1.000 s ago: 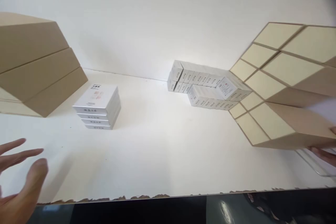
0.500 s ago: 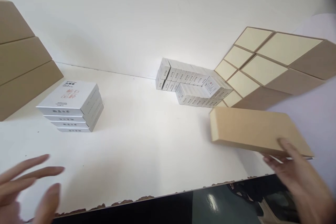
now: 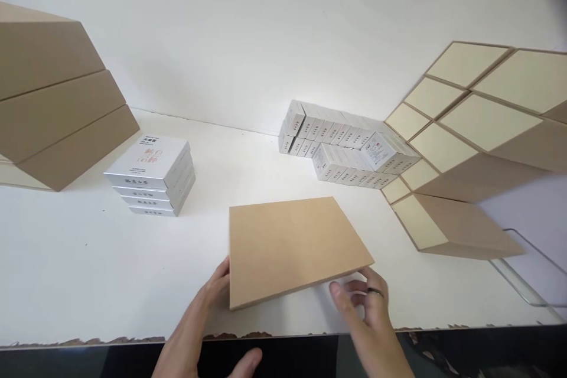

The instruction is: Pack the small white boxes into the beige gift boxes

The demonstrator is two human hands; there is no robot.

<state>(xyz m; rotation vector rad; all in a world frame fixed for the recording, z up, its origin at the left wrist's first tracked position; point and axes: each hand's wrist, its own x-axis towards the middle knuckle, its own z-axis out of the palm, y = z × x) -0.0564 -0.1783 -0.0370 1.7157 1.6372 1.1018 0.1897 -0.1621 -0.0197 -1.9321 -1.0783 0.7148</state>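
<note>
A flat brown cardboard box [image 3: 296,248] is in front of me, over the white table near its front edge, plain face up. My left hand [image 3: 195,319] has its fingers against the box's left side, some of them hidden behind it, and the thumb stands apart below. At the box's right front corner, my right hand [image 3: 367,307], with a dark ring, has curled fingers partly under the edge; its thumb is off the top face. Box and both hands are close together, and a shadow shows under the right part of the front edge.
Small white printed boxes form a stack [image 3: 150,171] at left and rows [image 3: 345,136] by the wall. Brown boxes with pale ends are piled at right [image 3: 443,147]; large brown boxes [image 3: 66,100] stand at left. A wire frame [image 3: 518,283] lies at right. The table's front edge [image 3: 266,335] is chipped.
The cardboard box has moved from the right to the middle and turned. My left hand has come in from the left to its side. The right hand has travelled left with it.
</note>
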